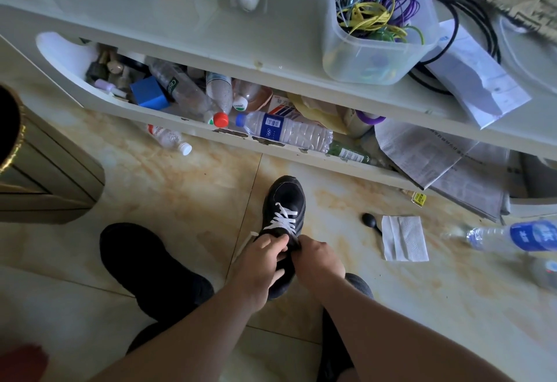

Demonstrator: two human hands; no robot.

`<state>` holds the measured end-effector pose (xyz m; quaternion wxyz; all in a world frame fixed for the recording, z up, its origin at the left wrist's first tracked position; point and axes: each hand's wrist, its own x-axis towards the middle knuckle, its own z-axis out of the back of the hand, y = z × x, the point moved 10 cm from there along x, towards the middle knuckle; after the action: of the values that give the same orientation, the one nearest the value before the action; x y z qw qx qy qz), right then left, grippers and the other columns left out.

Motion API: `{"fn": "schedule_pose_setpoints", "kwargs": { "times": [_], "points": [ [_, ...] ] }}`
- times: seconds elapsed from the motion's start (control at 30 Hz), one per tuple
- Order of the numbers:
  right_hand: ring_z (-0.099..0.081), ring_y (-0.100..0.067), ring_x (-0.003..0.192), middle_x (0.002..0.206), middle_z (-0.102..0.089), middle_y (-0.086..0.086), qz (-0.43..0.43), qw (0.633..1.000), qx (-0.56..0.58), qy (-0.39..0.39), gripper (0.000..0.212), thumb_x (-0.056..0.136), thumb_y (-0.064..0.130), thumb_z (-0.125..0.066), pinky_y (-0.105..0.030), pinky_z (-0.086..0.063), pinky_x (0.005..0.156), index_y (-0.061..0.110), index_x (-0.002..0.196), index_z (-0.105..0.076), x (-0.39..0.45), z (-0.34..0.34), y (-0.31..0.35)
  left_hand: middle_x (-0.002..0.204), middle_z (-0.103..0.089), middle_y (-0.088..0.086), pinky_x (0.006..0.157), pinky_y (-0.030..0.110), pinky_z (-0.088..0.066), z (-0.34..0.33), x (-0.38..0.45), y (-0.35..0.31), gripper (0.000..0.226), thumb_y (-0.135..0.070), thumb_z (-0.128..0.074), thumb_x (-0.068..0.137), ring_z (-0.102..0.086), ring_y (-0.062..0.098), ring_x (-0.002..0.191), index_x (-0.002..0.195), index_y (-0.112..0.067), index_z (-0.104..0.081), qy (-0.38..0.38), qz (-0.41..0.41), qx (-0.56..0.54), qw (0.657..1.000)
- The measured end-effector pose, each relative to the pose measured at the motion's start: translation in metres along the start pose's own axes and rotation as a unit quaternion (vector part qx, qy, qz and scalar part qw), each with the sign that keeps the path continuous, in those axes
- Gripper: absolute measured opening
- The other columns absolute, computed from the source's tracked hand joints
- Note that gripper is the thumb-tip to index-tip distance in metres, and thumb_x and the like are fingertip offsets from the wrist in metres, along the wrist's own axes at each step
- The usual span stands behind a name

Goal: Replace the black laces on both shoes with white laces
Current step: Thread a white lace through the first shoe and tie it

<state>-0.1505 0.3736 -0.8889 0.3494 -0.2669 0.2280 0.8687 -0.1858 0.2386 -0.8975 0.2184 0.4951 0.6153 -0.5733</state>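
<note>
A black shoe (286,197) stands on the tiled floor, toe pointing away from me, with a white lace (283,218) crossed through its lower eyelets. My left hand (262,264) and my right hand (316,261) meet at the shoe's upper eyelets, fingers curled and pinching the lace there. One loose white lace end (245,244) trails out to the left of my left hand. A second black shoe (144,264) lies to the left on the floor; its lacing is not visible.
A low white table (211,34) with a cluttered lower shelf of plastic bottles (286,131) stands just beyond the shoe. A white tissue (404,238), a black spoon (370,221) and a bottle (512,235) lie to the right. A bin (36,170) stands at left.
</note>
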Motion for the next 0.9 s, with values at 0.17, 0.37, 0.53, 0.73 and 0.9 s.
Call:
{"fn": "schedule_pose_setpoints", "kwargs": {
  "times": [0.17,0.37,0.53,0.73,0.9],
  "points": [
    [-0.07,-0.012,0.078,0.091,-0.071,0.008,0.021,0.991,0.109,0.069,0.033,0.087,0.061,-0.066,-0.029,-0.054,0.065,0.039,0.112,-0.062,0.002,0.0,-0.017,0.067,-0.065,0.009,0.066,0.036,-0.054,0.025,-0.01,-0.027,0.055,-0.042,-0.05,0.106,-0.067,0.024,0.065,0.061,-0.012,-0.051,-0.095,-0.054,0.081,0.991],
    [-0.048,-0.017,0.052,0.056,-0.052,0.001,-0.077,0.943,0.292,0.143,0.037,0.086,0.042,-0.079,-0.028,-0.041,0.06,0.012,0.074,-0.061,0.005,0.011,-0.052,0.084,-0.062,0.003,0.062,0.031,-0.038,0.095,0.015,-0.02,0.045,-0.052,-0.049,0.101,-0.05,0.02,0.072,0.097,-0.01,-0.066,-0.208,0.072,0.125,0.967],
    [-0.063,-0.022,0.084,0.081,-0.06,0.0,-0.214,0.698,0.677,0.094,0.026,0.094,0.038,-0.074,-0.037,-0.048,0.079,0.017,0.084,-0.061,0.01,0.031,-0.066,0.128,-0.065,0.002,0.102,0.041,-0.045,0.068,0.021,-0.015,0.047,-0.048,-0.074,0.093,-0.058,0.022,0.12,0.122,-0.011,-0.066,-0.086,0.117,0.049,0.988],
    [-0.051,-0.024,0.128,0.138,-0.056,0.012,-0.143,0.662,0.733,0.071,0.053,0.096,0.067,-0.057,-0.051,-0.039,0.11,0.028,0.131,-0.065,0.026,0.057,-0.048,0.137,-0.067,-0.003,0.121,0.045,-0.032,0.05,0.028,-0.068,0.022,-0.035,-0.052,0.109,-0.054,0.024,0.133,0.113,-0.025,-0.071,-0.098,-0.02,0.046,0.994],
    [-0.06,-0.022,0.099,0.114,-0.06,0.001,-0.221,0.806,0.546,-0.052,0.064,0.082,0.081,-0.058,-0.047,-0.053,0.096,0.027,0.116,-0.06,0.011,0.025,-0.075,0.132,-0.066,-0.006,0.112,0.04,-0.043,0.054,0.036,-0.061,0.054,-0.056,-0.068,0.089,-0.06,0.017,0.122,0.137,-0.03,-0.065,-0.087,-0.006,0.088,0.992]
  ]
}}
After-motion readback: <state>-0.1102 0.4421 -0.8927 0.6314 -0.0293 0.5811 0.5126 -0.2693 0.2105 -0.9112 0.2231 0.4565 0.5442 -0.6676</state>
